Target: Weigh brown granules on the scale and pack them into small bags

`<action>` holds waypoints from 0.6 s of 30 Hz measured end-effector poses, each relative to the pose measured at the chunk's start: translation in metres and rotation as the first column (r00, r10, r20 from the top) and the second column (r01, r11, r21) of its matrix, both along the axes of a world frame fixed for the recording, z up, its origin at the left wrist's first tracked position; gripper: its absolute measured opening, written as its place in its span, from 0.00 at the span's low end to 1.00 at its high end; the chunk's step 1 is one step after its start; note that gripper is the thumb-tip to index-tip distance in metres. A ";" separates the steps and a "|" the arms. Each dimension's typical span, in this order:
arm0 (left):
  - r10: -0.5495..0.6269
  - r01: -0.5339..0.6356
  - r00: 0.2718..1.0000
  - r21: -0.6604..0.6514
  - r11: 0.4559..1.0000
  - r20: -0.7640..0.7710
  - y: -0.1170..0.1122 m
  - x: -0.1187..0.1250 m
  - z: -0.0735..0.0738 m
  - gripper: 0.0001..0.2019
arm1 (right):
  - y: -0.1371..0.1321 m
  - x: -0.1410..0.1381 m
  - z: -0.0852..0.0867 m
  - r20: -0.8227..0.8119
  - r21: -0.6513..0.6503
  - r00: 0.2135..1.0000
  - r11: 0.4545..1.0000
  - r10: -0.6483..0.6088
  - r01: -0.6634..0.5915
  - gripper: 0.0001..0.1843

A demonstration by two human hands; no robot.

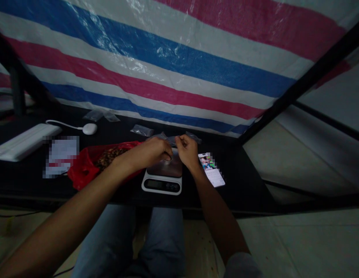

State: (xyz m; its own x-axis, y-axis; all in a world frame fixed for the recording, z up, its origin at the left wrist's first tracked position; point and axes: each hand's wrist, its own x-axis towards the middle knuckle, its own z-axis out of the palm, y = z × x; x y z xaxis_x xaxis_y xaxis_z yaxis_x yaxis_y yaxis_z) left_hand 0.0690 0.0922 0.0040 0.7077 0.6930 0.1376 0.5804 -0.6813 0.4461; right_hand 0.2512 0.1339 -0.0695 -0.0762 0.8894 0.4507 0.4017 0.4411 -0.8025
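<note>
My left hand (156,151) and my right hand (187,151) are close together above a small kitchen scale (163,181) with a steel plate. Both hands pinch a small clear plastic bag (171,139) between their fingertips, one at each end. The bag hangs just over the scale's plate. What is inside the bag I cannot make out in the dim light.
A red plastic bag (83,170) with brownish bits lies left of the scale. A phone (211,169) lies to its right. Several clear small bags (141,130) lie behind. A white keyboard (23,142) and mouse (89,128) sit far left. A striped tarp (179,65) hangs behind the dark table (243,189).
</note>
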 end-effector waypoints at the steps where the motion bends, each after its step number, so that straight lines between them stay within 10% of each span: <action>1: 0.006 -0.006 1.000 0.001 1.000 -0.001 0.000 0.001 0.001 0.10 | 0.000 0.000 0.000 0.004 0.001 1.000 1.000 -0.005 0.005 0.17; 7: 0.058 -0.059 0.998 0.061 0.996 0.029 0.000 0.008 -0.003 0.07 | 0.000 0.017 0.016 -0.037 0.004 0.998 0.999 -0.051 0.052 0.17; 18: 0.249 -0.248 0.968 0.015 0.969 -0.023 -0.027 -0.044 0.015 0.13 | -0.064 0.182 -0.002 0.298 -0.321 0.944 0.916 -0.141 0.238 0.25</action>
State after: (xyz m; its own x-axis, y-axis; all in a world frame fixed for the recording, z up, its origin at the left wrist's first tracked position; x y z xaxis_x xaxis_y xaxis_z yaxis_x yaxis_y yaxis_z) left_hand 0.0245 0.0654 0.0189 0.5169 0.8459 0.1315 0.7429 -0.5196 0.4221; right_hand 0.4333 0.0698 -0.0718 0.0375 0.9946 0.0967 0.6671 0.0471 -0.7435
